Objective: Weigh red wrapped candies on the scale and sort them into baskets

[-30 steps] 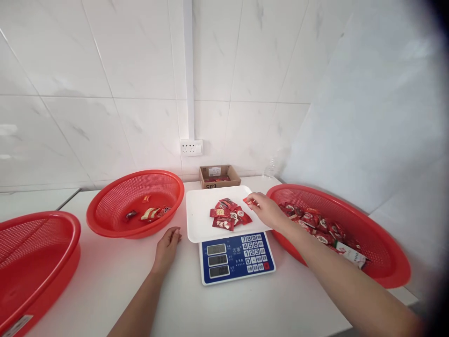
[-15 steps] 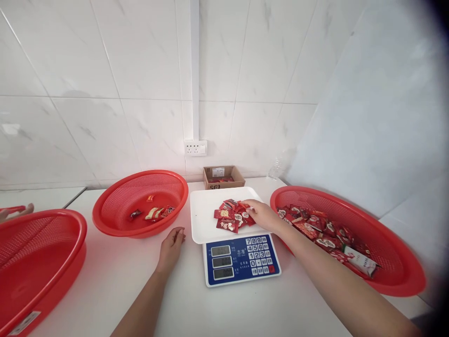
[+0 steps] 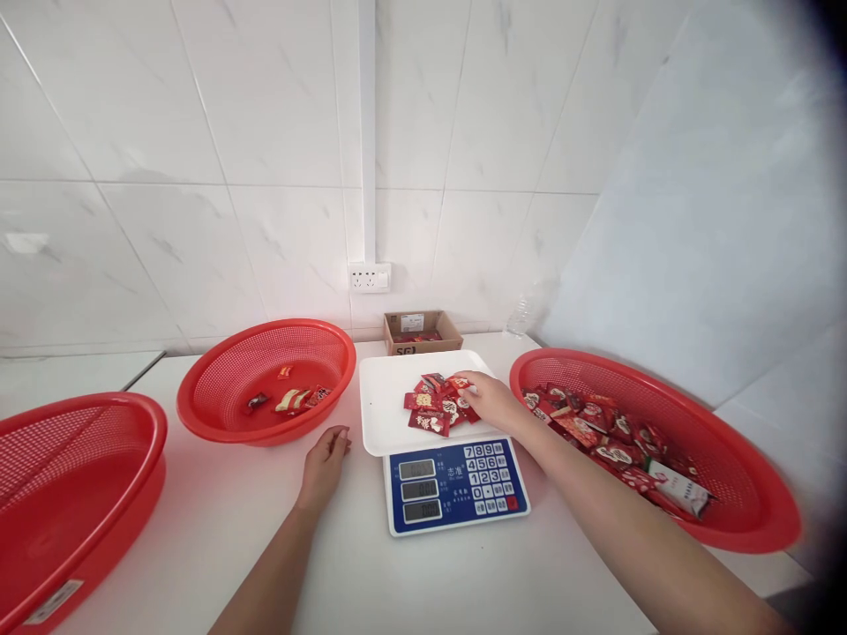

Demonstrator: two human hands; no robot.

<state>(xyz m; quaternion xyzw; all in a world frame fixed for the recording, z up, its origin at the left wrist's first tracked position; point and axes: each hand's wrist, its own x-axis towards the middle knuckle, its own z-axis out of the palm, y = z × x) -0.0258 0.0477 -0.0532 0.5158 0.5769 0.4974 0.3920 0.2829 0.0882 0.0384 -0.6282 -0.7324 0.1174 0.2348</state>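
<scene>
A white weighing pan (image 3: 380,414) sits on a digital scale (image 3: 456,494) with a blue keypad panel. On the pan lies a small pile of red candy packets (image 3: 437,407) with pale printing. My right hand (image 3: 490,399) reaches over the pan's right side, thumb and fingers closed on a small red packet (image 3: 459,383) at the pile's edge. My left hand (image 3: 324,463) rests on the table left of the scale, its fingers curled together with nothing visible in them.
A red basket (image 3: 747,520) full of packets stands right, partly behind my right arm. Left are a basket (image 3: 212,388) with a few packets and another red basket (image 3: 132,494). Behind the pan sits a cardboard box (image 3: 423,331); a clear plastic bottle (image 3: 520,315) is near the wall.
Another person's hand, seen at the far left edge before, is out of view. My right hand stays at the pile, with only a slight shift. My left hand has hardly moved.
</scene>
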